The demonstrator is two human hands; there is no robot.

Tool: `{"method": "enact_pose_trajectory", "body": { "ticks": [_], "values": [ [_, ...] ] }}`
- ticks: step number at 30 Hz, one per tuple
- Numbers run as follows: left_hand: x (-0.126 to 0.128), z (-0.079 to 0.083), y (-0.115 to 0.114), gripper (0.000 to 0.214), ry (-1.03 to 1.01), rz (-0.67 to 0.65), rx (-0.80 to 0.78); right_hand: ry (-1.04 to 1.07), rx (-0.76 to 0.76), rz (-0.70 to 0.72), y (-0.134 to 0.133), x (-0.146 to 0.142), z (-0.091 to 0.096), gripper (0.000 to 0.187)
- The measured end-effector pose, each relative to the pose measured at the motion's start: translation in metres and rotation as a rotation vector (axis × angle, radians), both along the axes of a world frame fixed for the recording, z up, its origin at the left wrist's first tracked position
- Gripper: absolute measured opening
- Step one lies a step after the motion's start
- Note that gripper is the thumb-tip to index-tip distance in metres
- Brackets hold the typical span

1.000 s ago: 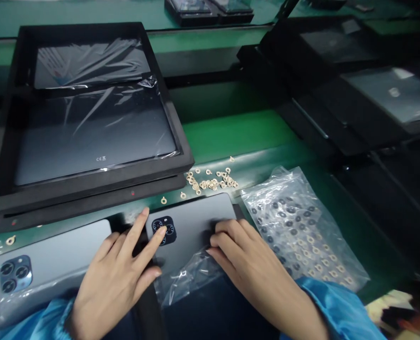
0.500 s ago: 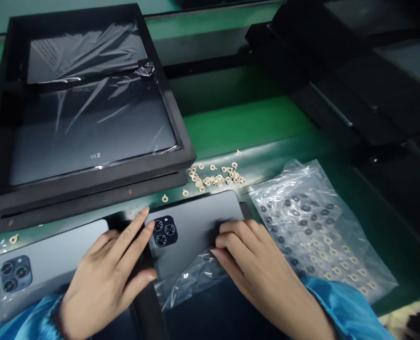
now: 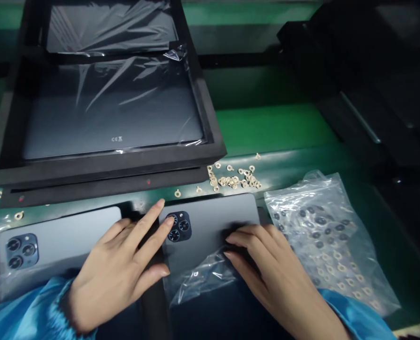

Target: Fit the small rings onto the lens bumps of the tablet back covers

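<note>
A grey tablet (image 3: 210, 222) with a three-lens camera block (image 3: 179, 225) lies back side up in front of me, its lower part under clear film (image 3: 205, 278). My left hand (image 3: 125, 264) rests at its left edge, fingers spread, one fingertip on the camera block. Over the tablet's right part, my right hand (image 3: 266, 264) has bent fingers, with a gap between thumb and forefinger. Its fingertips are close to the film's upper edge; whether they touch it I cannot tell. A second grey tablet (image 3: 71, 231) lies to the left, partly behind my left hand.
Behind stands a black foam tray (image 3: 107, 167) holding a film-wrapped dark tablet (image 3: 125, 113). Several small ring-shaped tabs (image 3: 231, 182) lie scattered on the green bench. At right is a clear zip bag (image 3: 323, 241) of dark and pale rings; dark trays (image 3: 373, 94) stand beyond.
The view has shifted, so most things sit further right. My right thumb and fingers have parted slightly and lifted from the film's edge. The left hand keeps its place.
</note>
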State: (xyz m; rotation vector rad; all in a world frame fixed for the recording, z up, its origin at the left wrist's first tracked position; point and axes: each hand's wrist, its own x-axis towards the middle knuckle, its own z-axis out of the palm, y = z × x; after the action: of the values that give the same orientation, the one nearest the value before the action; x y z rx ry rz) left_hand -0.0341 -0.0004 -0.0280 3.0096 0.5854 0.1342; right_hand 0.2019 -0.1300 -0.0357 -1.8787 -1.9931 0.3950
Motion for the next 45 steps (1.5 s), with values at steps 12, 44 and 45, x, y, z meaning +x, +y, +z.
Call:
{"method": "enact_pose_trajectory", "body": {
  "ticks": [12, 44, 45],
  "values": [
    [0.001, -0.002, -0.004, 0.048, -0.004, 0.013, 0.025, 0.026, -0.017, 0.034, 0.004, 0.0, 0.005, 0.011],
    [0.023, 0.024, -0.001, 0.042, -0.267, 0.56, -0.963, 0.129, 0.22, 0.042, 0.001, -0.001, 0.005, 0.015],
    [0.023, 0.03, -0.005, 0.039, -0.335, 0.571, -1.056, 0.154, 0.268, 0.056, -0.001, -0.002, 0.007, 0.016]
  ]
}}
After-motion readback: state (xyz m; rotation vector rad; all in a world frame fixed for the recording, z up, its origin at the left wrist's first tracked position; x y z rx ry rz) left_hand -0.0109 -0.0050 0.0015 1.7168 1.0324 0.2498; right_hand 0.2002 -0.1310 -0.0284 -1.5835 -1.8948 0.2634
